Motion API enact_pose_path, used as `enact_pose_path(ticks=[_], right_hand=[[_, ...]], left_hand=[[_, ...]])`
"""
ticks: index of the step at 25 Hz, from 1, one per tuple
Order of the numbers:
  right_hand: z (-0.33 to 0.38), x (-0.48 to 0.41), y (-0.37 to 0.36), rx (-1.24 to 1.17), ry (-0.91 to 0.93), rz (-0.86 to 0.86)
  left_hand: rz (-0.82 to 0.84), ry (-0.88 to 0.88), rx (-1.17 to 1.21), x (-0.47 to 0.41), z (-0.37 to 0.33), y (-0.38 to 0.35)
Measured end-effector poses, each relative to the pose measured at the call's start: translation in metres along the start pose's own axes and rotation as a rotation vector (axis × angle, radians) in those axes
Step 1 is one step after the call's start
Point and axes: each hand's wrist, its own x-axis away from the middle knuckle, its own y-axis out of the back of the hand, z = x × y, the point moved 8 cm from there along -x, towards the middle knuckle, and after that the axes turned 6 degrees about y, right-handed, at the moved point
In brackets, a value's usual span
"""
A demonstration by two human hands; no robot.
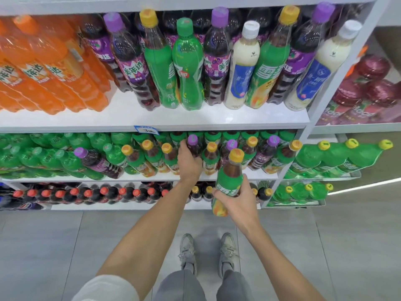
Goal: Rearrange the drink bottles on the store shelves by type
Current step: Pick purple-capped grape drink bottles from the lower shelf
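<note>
Grey shoes [187,250] stand on the tiled floor [65,246] at bottom centre. Just above, right of centre, the right grip [236,198] is wrapped round a yellow-capped, green-labelled bottle [230,172], held upright in front of the shelves. Farther in, at frame centre, the left grip [189,161] curls round a purple-capped bottle [193,146] standing among yellow-capped ones on the middle shelf [134,178].

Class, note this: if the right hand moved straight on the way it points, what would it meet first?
Likely the purple-capped bottle standing just behind the bottle that the right hand holds; the held bottle would touch it first. Depth is unclear, so this is a guess.
</note>
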Motion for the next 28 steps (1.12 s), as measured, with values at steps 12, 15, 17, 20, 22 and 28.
enact_pose_path(ticks=[12,15,17,20,22,28], right_hand=[[0.01,-0.011,-0.012,-0.011,-0.008,0.071],[0.01,-0.013,-0.014,-0.02,-0.013,0.075],[0.009,-0.013,-0.014,-0.021,-0.016,0.073],[0.01,-0.014,-0.014,-0.013,-0.014,0.079],[0.01,-0.015,-0.014,-0.016,-0.013,0.085],[0.011,-0.013,-0.013,-0.023,-0.001,0.122]], left_hand=[[-0.118,-0.074,0.148,0.034,-0.004,0.03],[-0.112,-0.08,0.151,0.042,-0.006,0.038],[-0.112,-0.102,0.142,0.05,-0.007,0.043],[-0.088,-0.119,0.144,0.061,-0.008,0.05],[-0.071,-0.105,0.161,0.068,-0.007,0.056],[-0.063,-0.104,0.159,0.095,0.002,0.077]])
